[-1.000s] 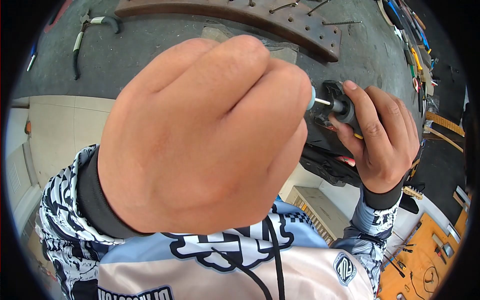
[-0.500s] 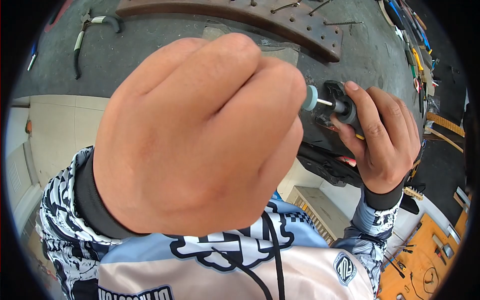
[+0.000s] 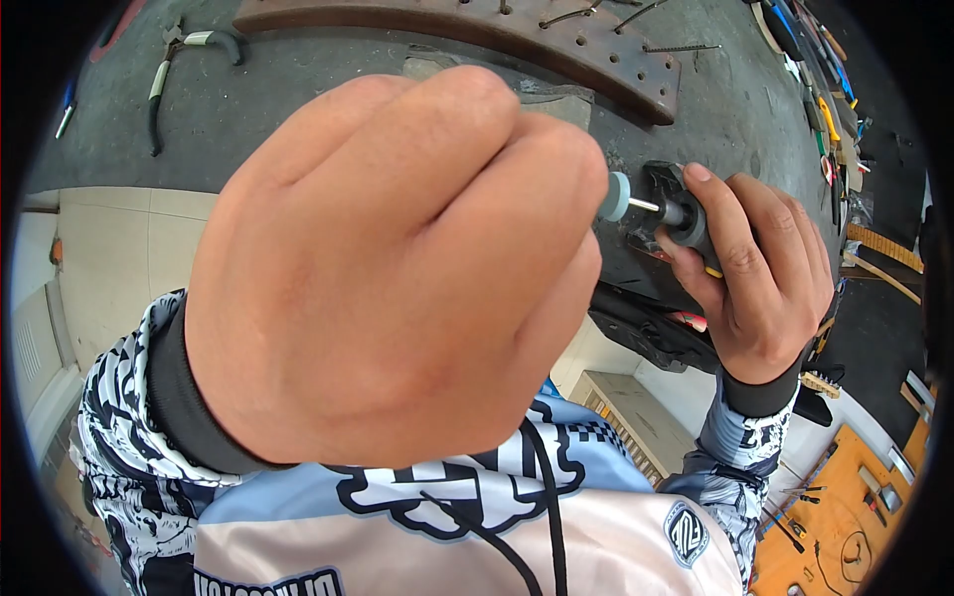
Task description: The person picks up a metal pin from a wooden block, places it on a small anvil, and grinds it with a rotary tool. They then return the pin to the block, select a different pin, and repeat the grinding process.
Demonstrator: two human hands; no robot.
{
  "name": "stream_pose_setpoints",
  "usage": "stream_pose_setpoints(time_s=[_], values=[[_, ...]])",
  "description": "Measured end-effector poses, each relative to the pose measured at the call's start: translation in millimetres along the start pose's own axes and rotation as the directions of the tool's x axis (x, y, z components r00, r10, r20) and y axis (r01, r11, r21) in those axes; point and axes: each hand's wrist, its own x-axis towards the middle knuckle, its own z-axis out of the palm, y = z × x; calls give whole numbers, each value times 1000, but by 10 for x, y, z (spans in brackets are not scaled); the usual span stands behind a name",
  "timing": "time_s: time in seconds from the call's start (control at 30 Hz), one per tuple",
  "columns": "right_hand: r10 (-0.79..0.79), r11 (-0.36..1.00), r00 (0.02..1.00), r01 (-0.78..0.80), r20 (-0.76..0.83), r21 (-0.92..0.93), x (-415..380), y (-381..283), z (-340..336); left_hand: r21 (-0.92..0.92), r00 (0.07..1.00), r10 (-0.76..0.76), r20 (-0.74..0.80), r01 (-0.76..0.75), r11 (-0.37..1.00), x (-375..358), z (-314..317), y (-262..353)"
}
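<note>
My left hand (image 3: 407,268) is very near the camera and fills the middle of the head view. Its fingers are curled closed, and whatever they hold, if anything, is hidden behind them. At the right, my right hand (image 3: 760,258) grips a dark rotary tool (image 3: 694,221) with its fingers wrapped around the body. A thin metal shank leads from the tool to a pale green grinding wheel (image 3: 618,197). That wheel lies right at the edge of my left fingers; whether it touches anything behind them cannot be seen.
Along the far side of the dark workbench (image 3: 298,89) lies a brown block (image 3: 477,25) with holes holding several bits. Pliers (image 3: 161,84) rest at the upper left. Several hand tools (image 3: 823,104) line the right edge. An orange-brown board (image 3: 845,517) with tools lies at the lower right.
</note>
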Motion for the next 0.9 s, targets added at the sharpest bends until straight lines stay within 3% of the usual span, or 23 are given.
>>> stream_pose_setpoints(time_s=[0.07, 0.2, 0.3, 0.57, 0.7, 0.77, 0.83, 0.9], values=[[-3, 1000, 1000, 3, 0, 0, -1, -2, 4, 43, 995, 66, -71, -64, 997, -17, 62, -22], [-3, 1000, 1000, 3, -2, -2, 2, 4, 3, -4, 1000, 17, -24, -17, 1000, 5, 30, -7], [2, 1000, 1000, -2, 1, -2, 2, -4, -1, 48, 993, 89, -79, -85, 995, -8, 89, -35], [26, 1000, 1000, -26, -13, 18, -24, -9, -25, 13, 999, -7, -39, 7, 1000, 5, 19, 8], [191, 981, 979, -189, -64, 43, -118, 66, -108, -168, 988, -116, -101, 98, 981, -4, -36, -59], [316, 948, 906, -313, -281, 56, -181, 113, -40, -235, 983, -180, -21, 170, 957, 31, -116, -84], [367, 927, 881, -373, -298, 37, -265, 195, -95, -260, 980, -200, 14, 197, 945, 101, -179, -95], [508, 849, 778, -524, -368, 65, -396, 242, -63, -289, 973, -229, 39, 230, 929, 98, -165, -65]])
